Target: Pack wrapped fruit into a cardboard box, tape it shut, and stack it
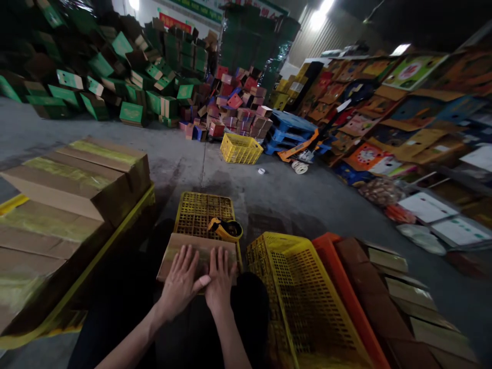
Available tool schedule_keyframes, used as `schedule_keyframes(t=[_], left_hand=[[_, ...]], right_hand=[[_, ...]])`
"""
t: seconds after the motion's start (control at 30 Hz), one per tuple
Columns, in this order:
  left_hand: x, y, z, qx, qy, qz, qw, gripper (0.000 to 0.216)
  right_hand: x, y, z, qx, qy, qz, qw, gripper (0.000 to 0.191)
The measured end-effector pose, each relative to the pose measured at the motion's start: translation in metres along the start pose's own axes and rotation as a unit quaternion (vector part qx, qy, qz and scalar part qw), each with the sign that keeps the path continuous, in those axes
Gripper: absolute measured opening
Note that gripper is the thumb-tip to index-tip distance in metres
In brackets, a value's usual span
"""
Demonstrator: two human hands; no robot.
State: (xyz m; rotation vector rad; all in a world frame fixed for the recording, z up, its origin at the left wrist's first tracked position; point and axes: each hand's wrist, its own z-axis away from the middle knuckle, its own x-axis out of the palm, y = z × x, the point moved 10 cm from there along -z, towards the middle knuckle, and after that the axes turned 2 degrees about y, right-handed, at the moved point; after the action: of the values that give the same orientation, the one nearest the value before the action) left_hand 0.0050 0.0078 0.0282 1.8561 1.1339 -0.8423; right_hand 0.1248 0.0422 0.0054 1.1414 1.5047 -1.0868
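Beside stacked cartons (77, 179), the left hand (180, 284) and right hand (221, 281) are pressing flat, side by side, on a cardboard box (172, 252), fingers (191, 255) spread. The box is lying on a yellow crate (202, 210), a tape dispenser (226, 229) sitting just behind it.

Three yellow crates (203, 210) are counted: beneath the single cardboard box (172, 252), right of it, and far beyond it. One orange crate (327, 246) and one tape dispenser (226, 229) are seen.
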Motion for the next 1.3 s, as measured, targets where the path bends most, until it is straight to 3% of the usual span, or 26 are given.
schedule_keyframes(t=[0.07, 0.13, 0.23, 0.3, 0.33, 0.4, 0.47, 0.53, 0.6, 0.7, 0.77, 0.83, 0.97, 1.07, 1.17, 1.3], left_hand=[[0.007, 0.019, 0.005, 0.051, -0.02, 0.026, 0.998, 0.074], [0.006, 0.012, 0.011, 0.059, -0.032, 0.032, 0.997, 0.071], [-0.01, -0.035, 0.015, -0.036, 0.008, -0.005, 0.999, 0.073], [-0.023, -0.061, 0.014, -0.109, 0.044, -0.027, 0.993, 0.082], [-0.026, -0.065, 0.012, -0.129, 0.05, -0.025, 0.99, 0.086], [-0.02, -0.054, 0.003, -0.117, 0.026, 0.007, 0.993, 0.087], [-0.007, -0.025, -0.003, -0.047, -0.031, 0.057, 0.997, 0.081], [0.002, -0.008, 0.001, 0.014, -0.078, 0.07, 0.994, 0.069], [-0.001, -0.023, 0.014, 0.005, -0.079, 0.035, 0.996, 0.061], [-0.025, -0.077, 0.041, -0.087, -0.011, -0.049, 0.995, 0.066], [-0.035, -0.091, 0.056, -0.108, 0.02, -0.077, 0.991, 0.07], [-0.034, -0.077, 0.059, -0.099, 0.026, -0.08, 0.992, 0.07], [-0.002, 0.005, 0.048, 0.05, -0.026, -0.029, 0.998, 0.063], [0.005, 0.027, 0.047, 0.109, -0.04, 0.002, 0.993, 0.064], [-0.012, -0.016, 0.055, 0.06, -0.04, -0.01, 0.997, 0.058], [-0.05, -0.093, 0.061, -0.066, -0.013, -0.058, 0.996, 0.046]], right_hand=[[-0.001, 0.001, -0.007, -0.014, -0.02, -0.01, 1.0, 0.052], [-0.008, 0.023, -0.01, 0.001, -0.024, -0.006, 1.0, 0.052], [-0.023, 0.065, -0.003, 0.081, 0.001, 0.026, 0.996, 0.059], [-0.028, 0.069, 0.009, 0.116, 0.027, 0.045, 0.992, 0.064], [-0.027, 0.058, 0.015, 0.111, 0.038, 0.046, 0.992, 0.064], [-0.017, 0.011, 0.025, 0.031, 0.043, 0.017, 0.998, 0.057], [-0.005, -0.043, 0.035, -0.086, 0.033, -0.029, 0.995, 0.051], [-0.002, -0.065, 0.044, -0.14, 0.031, -0.054, 0.988, 0.054], [-0.002, -0.044, 0.048, -0.11, 0.006, -0.047, 0.993, 0.054], [-0.013, 0.038, 0.054, 0.05, 0.003, 0.006, 0.999, 0.054], [-0.021, 0.077, 0.06, 0.133, 0.015, 0.024, 0.991, 0.063], [-0.025, 0.074, 0.058, 0.131, 0.032, 0.0, 0.991, 0.066], [-0.023, -0.015, 0.034, -0.046, -0.01, -0.149, 0.988, 0.05], [-0.024, -0.05, 0.027, -0.134, -0.074, -0.179, 0.972, 0.048], [-0.022, -0.013, 0.032, -0.1, -0.092, -0.134, 0.982, 0.051], [-0.021, 0.08, 0.041, 0.102, -0.055, -0.038, 0.993, 0.061]])
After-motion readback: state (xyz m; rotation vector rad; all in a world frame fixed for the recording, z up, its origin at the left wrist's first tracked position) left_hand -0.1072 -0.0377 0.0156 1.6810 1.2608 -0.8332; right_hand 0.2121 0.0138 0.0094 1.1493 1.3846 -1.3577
